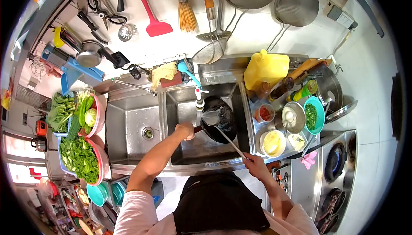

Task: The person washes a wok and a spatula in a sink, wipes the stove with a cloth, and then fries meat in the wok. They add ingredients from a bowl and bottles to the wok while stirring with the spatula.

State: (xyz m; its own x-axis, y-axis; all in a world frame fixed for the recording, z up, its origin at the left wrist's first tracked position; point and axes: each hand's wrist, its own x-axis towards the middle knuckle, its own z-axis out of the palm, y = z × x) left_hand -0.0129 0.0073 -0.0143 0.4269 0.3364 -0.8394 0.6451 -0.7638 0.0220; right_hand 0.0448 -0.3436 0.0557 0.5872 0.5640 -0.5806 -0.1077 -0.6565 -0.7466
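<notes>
A dark wok (pixel 226 131) rests in the right basin (pixel 178 147) of the sink, with what looks like water glinting inside. My left hand (pixel 185 130) is closed around the wok's handle on its left side. In my right hand (pixel 255 166), fingers wrapped, is the long handle of a metal spatula (pixel 210 118). The spatula's wide head lies over the left part of the wok, just below the white faucet (pixel 200 100). What seems to be a thin stream of water falls from the faucet.
The left basin (pixel 128 119) adjoins. Pink baskets of vegetables (pixel 102 162) stand at left. Right of the sink are a yellow jug (pixel 267 69), bottles, a pale yellow bowl (pixel 273 144) and a teal bowl of chopped greens (pixel 315 115). Gas burners (pixel 335 162) lie lower right.
</notes>
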